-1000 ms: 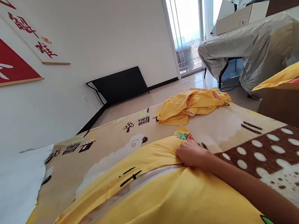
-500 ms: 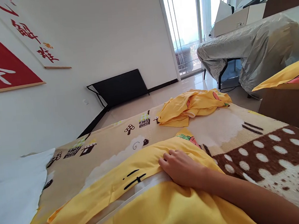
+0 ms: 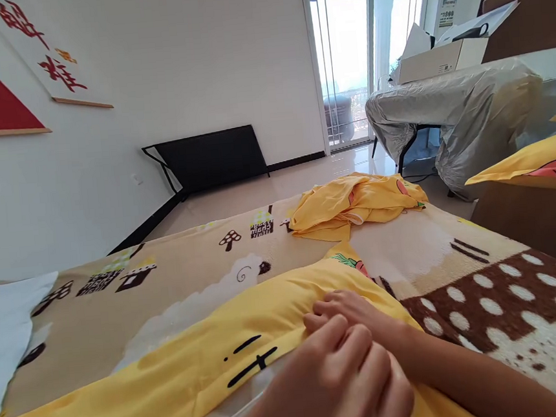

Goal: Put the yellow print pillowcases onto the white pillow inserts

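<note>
A pillow in a yellow pillowcase [image 3: 176,379] lies across the patterned blanket [image 3: 462,264] in front of me, with a strip of white showing at its opening [image 3: 248,396]. My left hand [image 3: 336,382] is at the bottom centre over that opening, fingers curled together; what they hold is hidden. Just behind it, my right hand [image 3: 352,309] rests on the pillowcase near its carrot-printed corner [image 3: 348,261], fingers bent and pinching the fabric.
A crumpled yellow cloth [image 3: 355,205] lies farther up the blanket. A white pillow [image 3: 1,330] is at the left edge. A black frame [image 3: 210,159] leans on the wall. A silver-covered table [image 3: 459,108] and a brown box [image 3: 527,219] topped with yellow fabric stand on the right.
My left hand has come up from the lower left to the centre, in front of my right hand. My right hand has slid slightly toward me along the pillowcase and curled its fingers.
</note>
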Demonstrator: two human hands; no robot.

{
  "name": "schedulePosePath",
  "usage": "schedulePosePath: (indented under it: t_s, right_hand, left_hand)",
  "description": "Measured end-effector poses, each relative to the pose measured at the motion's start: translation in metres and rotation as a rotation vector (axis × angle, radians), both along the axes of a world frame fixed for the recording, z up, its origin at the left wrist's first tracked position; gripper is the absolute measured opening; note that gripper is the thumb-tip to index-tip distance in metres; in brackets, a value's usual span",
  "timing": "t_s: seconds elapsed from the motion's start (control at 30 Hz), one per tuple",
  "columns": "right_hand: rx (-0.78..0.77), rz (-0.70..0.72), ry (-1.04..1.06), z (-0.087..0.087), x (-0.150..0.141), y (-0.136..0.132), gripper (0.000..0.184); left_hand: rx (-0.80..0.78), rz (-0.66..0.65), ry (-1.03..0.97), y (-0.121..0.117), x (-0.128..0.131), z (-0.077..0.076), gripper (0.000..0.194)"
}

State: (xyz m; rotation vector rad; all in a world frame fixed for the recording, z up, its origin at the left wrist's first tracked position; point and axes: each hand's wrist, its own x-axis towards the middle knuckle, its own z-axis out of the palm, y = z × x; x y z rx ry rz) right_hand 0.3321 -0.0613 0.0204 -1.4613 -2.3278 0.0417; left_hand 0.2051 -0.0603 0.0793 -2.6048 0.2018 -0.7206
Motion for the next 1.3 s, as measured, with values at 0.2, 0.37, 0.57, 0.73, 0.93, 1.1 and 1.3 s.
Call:
schedulePosePath:
  t_s: [0.2,0.37,0.57,0.73,0.93,1.1,1.3]
  right_hand:
    - [-0.111,0.100,-0.085,0.005,0.012,0.014,0.007]
    - [-0.110,-0.068,-0.049,0.004,0.013,0.019,0.009]
    - [0.117,-0.431,-0.048,0.009,0.027,0.021,0.032]
    - [0.109,-0.528,0.010,0.019,0.032,0.016,0.028]
    - [-0.044,-0.574,-0.024,0.024,0.028,0.013,0.028]
    - [-0.121,-0.521,-0.112,0.023,0.034,0.012,0.029]
    - [-0.132,-0.536,-0.103,0.020,0.042,0.016,0.026]
  left_hand:
    - [-0.359,-0.019,-0.205,0.025,-0.012,-0.071,0.021]
    - [-0.393,-0.016,-0.228,0.026,-0.010,-0.073,0.018]
    - [-0.614,0.114,-0.222,0.028,-0.011,-0.067,0.024]
    - [-0.651,0.395,0.031,0.028,-0.009,-0.065,0.054]
    - [-0.708,0.561,0.255,0.027,-0.006,-0.055,0.053]
    - [-0.697,0.525,0.214,0.031,-0.005,-0.056,0.039]
    - [-0.715,0.452,0.013,0.046,-0.001,-0.064,0.035]
